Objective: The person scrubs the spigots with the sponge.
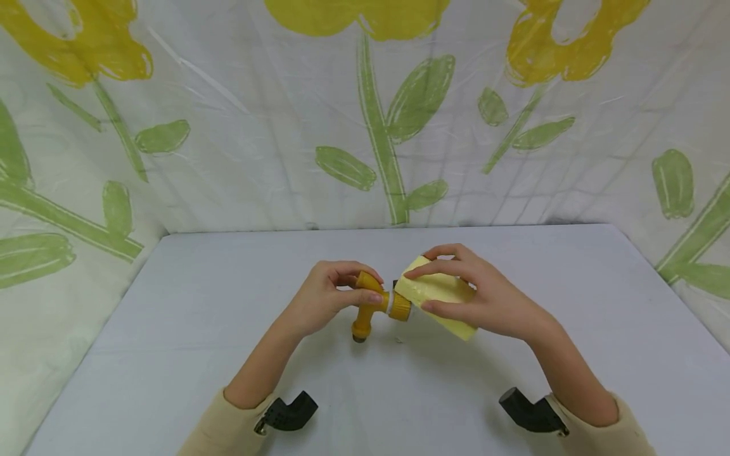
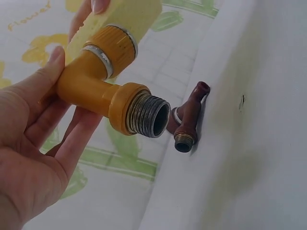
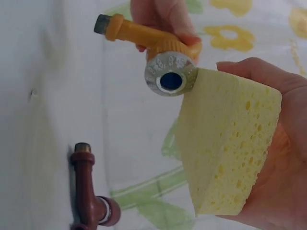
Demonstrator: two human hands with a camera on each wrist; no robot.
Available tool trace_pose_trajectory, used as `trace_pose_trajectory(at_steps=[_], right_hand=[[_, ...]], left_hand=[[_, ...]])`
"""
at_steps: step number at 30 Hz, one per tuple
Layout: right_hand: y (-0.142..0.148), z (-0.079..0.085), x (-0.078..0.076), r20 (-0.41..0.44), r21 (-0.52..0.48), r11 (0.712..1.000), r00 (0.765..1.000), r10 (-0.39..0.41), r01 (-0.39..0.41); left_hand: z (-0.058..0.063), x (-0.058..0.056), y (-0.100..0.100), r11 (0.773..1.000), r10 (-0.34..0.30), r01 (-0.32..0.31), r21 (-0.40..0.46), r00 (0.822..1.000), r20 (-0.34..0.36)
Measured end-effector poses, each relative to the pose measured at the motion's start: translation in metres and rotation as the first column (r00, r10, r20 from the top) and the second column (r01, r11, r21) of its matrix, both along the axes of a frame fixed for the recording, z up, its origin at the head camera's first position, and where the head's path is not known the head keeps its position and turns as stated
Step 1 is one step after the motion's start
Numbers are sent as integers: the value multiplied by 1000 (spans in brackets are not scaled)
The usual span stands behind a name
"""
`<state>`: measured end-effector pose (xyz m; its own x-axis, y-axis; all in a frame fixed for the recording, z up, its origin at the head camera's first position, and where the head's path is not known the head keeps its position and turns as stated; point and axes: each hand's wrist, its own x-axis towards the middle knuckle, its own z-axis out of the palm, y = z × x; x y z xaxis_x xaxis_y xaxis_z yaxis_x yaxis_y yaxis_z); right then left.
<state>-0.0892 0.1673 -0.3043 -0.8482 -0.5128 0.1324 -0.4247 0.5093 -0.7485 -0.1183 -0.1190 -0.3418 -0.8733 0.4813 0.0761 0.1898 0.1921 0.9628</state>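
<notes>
My left hand (image 1: 319,304) grips a yellow plastic tap (image 1: 362,318) above the table, thumb in front and fingers behind. The left wrist view shows the tap's dark threaded end (image 2: 149,115) and its ribbed knob (image 2: 117,48). A silvery face with a blue centre caps that knob (image 3: 169,76) in the right wrist view. Between thumb and fingers, my right hand (image 1: 490,301) holds a pale yellow sponge (image 1: 439,290). One sponge corner meets the rim of the knob. My right palm is partly hidden behind the sponge in the right wrist view.
A dark red tap (image 2: 189,117) lies on the white table (image 1: 188,329) beyond my hands; the head view mostly hides it. Behind the table hangs a white sheet (image 1: 245,164) with painted flowers. Black curved pieces (image 1: 291,411) stick out from both sleeves.
</notes>
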Motion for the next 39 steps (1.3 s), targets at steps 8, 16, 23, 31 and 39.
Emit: trace_pose_trajectory(at_steps=[8, 16, 23, 31, 39], right_hand=[[-3, 2, 3, -43, 20, 1000, 999, -12, 13], [-7, -2, 2, -140, 15, 998, 988, -61, 64], [-9, -1, 3, -136, -12, 998, 989, -62, 61], [-16, -8, 1, -249, -9, 995, 963, -99, 100], [-17, -8, 2, -297, -13, 994, 949, -106, 107]], left_hand=[[3, 2, 2, 998, 54, -56, 38, 997, 62], [1, 3, 7, 991, 98, -106, 78, 991, 93], [4, 4, 10, 979, 164, -179, 100, 976, 145], [5, 5, 13, 959, 236, -262, 111, 950, 204], [2, 4, 16, 933, 275, -324, 158, 923, 270]])
